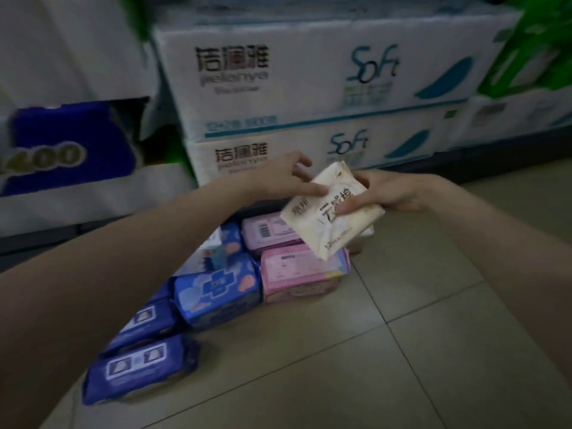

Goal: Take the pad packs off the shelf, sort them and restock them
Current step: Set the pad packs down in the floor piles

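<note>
A cream-white pad pack point(322, 221) hangs tilted above the floor, over the sorted packs. My right hand point(383, 193) pinches its right upper edge, thumb on the printed face. My left hand point(288, 178) touches the pack's upper left edge with its thumb, the other fingers spread loosely above it. Below lie two pink packs point(297, 274) point(266, 232) side by side. Left of them several blue packs point(216, 289) point(139, 370) lie in a row on the tiled floor point(371, 351).
Big white tissue cartons marked "Soft" point(278, 72) are stacked right behind the packs. A white and blue bulk pack marked "400" point(62, 150) stands at the left. Green packaging point(532, 41) shows at the top right. Bare tiles stretch to the right and front.
</note>
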The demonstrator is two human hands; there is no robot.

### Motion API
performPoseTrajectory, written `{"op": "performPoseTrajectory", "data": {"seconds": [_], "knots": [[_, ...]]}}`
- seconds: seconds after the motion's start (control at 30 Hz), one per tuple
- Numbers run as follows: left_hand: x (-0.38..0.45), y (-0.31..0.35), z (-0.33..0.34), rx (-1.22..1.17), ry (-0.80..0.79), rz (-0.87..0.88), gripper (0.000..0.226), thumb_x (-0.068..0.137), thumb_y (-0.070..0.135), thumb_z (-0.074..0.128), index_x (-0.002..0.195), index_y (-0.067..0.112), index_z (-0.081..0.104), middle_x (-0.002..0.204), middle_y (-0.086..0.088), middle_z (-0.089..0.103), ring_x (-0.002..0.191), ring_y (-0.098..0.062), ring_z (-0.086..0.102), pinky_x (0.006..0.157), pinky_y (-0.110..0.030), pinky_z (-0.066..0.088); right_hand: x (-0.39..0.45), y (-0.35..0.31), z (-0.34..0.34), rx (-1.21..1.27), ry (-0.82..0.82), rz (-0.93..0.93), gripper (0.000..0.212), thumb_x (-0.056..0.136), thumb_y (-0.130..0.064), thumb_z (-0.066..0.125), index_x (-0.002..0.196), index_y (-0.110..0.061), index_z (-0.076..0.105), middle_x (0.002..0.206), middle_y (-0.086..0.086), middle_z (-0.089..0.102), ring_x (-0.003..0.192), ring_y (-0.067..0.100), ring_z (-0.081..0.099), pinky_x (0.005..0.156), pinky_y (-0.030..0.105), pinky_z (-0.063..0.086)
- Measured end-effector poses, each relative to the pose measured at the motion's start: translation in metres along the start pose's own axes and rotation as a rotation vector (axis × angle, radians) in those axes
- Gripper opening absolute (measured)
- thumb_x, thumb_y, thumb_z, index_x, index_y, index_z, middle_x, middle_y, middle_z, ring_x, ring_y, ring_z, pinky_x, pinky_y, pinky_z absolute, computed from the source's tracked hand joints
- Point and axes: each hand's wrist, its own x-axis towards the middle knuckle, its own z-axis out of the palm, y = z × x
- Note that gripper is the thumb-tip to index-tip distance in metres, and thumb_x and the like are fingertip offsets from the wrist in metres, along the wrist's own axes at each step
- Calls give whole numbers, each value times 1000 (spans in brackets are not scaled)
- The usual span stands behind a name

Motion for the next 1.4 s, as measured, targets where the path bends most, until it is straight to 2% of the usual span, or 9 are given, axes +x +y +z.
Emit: {"op": "performPoseTrajectory", "data": {"seconds": [0.17,0.27,0.4,0.67,0.9,1.03,1.17,1.3,1.4], "knots": [[8,-34,5,832,-302,37,68,81,35,70,136,12,38,135,-11,49,118,-26,49,96,-31,41,-9,38,-46,-580,103,413,67,61,-42,83,115,-13,55,104,7,66,93,23,65,86,37,54],[1,-56,-3,1003,-433,-113,73,78,42,72,135,16,36,133,-10,47,116,-25,50,93,-28,42,0,54,-44,-735,48,530,70,57,-29,88,116,-14,53,104,7,67,90,26,67,87,44,54],[-10,-76,-11,1068,-505,-227,88,76,50,70,144,20,22,139,-10,38,122,-25,44,100,-30,39,29,94,-11,-821,84,374,100,56,-11,84,137,-30,30,129,3,47,107,26,54,88,45,51],[-29,-105,-19,1338,-476,-260,97,77,49,67,149,25,5,138,-10,33,120,-28,45,97,-36,43,51,139,11,-933,188,124,105,66,-22,80,143,-40,10,146,2,25,128,30,38,99,44,44],[-16,-87,-19,1118,-362,-232,80,74,37,76,138,21,30,119,-8,57,100,-21,55,78,-27,44,43,137,7,-1022,200,305,99,69,-20,78,145,-36,17,145,7,28,131,31,30,103,45,37],[-2,-71,-10,1055,-292,-138,72,74,34,76,133,21,37,124,-6,56,105,-22,53,75,-24,36,47,124,22,-1612,258,160,81,74,-37,71,142,-35,27,147,8,26,136,34,20,107,52,22],[4,-69,-2,1029,-311,-99,71,74,34,76,131,20,36,123,-7,56,103,-21,53,80,-29,43,59,136,29,-1389,274,-77,82,80,-20,68,146,-28,20,150,8,22,137,30,18,110,45,24],[-5,-70,-1,983,-278,-73,72,74,33,76,132,19,37,119,-7,58,91,-18,49,78,-28,41,63,139,25,-1171,258,-32,87,78,-9,71,146,-26,20,155,10,-2,143,31,3,112,43,26],[-17,-70,-6,826,-222,-83,67,75,31,76,129,17,41,118,-7,58,89,-15,47,74,-22,36,65,130,24,-1128,192,4,87,75,-10,74,144,-27,24,155,8,2,141,32,15,109,45,34]]}}
